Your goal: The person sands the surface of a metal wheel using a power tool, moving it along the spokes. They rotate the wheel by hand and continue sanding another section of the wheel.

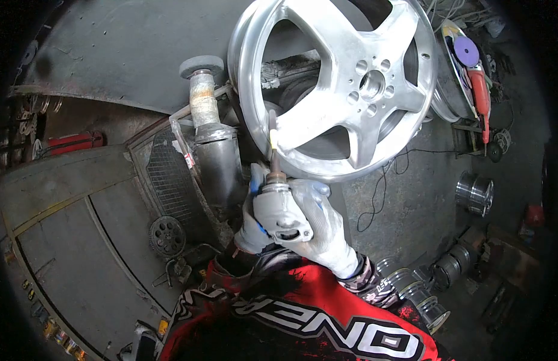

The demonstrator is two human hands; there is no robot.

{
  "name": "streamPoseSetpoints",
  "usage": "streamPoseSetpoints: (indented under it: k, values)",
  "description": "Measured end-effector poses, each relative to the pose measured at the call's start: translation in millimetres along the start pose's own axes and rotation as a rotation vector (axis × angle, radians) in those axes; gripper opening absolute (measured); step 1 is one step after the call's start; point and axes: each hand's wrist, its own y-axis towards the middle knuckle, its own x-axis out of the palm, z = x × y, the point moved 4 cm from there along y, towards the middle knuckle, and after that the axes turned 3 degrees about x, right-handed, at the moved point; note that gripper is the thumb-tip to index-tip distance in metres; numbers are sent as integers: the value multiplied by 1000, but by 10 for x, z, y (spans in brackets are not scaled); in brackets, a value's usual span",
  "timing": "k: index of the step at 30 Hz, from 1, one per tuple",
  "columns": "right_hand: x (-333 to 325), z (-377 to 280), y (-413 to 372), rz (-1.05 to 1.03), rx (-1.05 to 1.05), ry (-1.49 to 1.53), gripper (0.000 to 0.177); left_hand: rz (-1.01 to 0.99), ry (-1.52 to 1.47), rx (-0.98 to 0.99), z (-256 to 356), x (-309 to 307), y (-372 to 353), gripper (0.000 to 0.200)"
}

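Both of my hands wear white work gloves with blue patches and are wrapped round a grey straight grinder (281,212). My left hand (251,227) grips its left side, and my right hand (322,224) closes over the right side. A narrow spindle with a yellowish section extends forward from the grinder; its pale tip overlaps the lower-left spoke of a silver alloy wheel (312,123). This five-spoke wheel is tilted up in front of me, brushed and bright on its face.
Left of the wheel stands a metal machine (219,159) topped by a grey round disc (201,66). At the right lies a red polisher (479,96) with a purple pad (466,52). More wheel rims (474,194) rest on the floor, where a black cable (382,180) trails.
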Motion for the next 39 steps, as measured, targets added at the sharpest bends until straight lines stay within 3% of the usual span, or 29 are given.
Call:
streamPoseSetpoints:
  k: [8,10,12,13,14,22,23,28,30,34,35,36,39]
  values:
    - [-56,-122,-161,15,-110,92,63,69,-174,-117,-291,-38,-272,61]
    - [-55,-137,-148,9,-93,103,63,184,-256,-93,-358,-256,-230,64]
    - [-64,-97,-102,-17,-57,100,64,-273,-331,-80,-248,-53,-61,65]
    - [-48,-68,-87,-3,-41,89,65,36,-117,-23,-219,-148,-115,63]
    - [-23,-53,-68,26,-51,30,67,62,-83,-32,-161,-30,-60,64]
    - [5,-39,-166,18,-76,52,66,-10,-244,-119,-243,147,-86,75]
    - [-9,-62,-190,-13,-91,62,65,108,-257,-110,-241,322,-167,77]
    - [4,-43,-255,4,-117,69,64,51,-254,-123,-339,142,-204,74]
    - [13,12,-214,-22,-165,-85,89,1,-117,-80,-262,171,-64,72]
    - [13,11,-223,5,-87,-24,74,79,-187,-124,-298,100,-63,71]
    - [14,-6,-214,-8,-117,14,73,7,-189,-155,-319,170,-55,70]
    - [17,2,-227,-16,-123,14,73,118,-190,-130,-360,192,-106,69]
    - [0,-11,-239,-20,-192,39,70,126,-155,-105,-347,431,-175,70]
